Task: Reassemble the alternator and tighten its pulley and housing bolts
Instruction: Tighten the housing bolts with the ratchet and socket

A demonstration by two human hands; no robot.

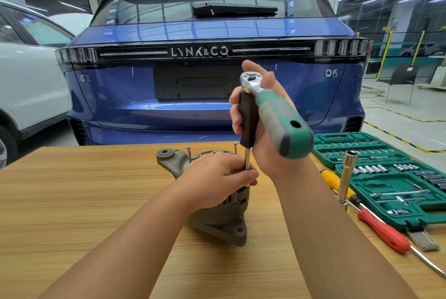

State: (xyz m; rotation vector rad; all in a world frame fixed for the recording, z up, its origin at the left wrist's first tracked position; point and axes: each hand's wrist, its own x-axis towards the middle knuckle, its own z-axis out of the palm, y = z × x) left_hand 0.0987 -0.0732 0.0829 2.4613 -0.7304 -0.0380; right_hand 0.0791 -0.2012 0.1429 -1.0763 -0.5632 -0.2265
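We stand in a car workshop or garage hall. A blue car [212, 76] is parked tail-on just beyond our wooden table [84, 190], with a white car [26, 86] beside it on the left. Concrete pillars, strip lights overhead and yellow-and-black floor markings [395, 136] fit a vehicle bay. On the table we see an open green socket set [386, 173], screwdrivers [376, 223] and a grey alternator [217, 214].
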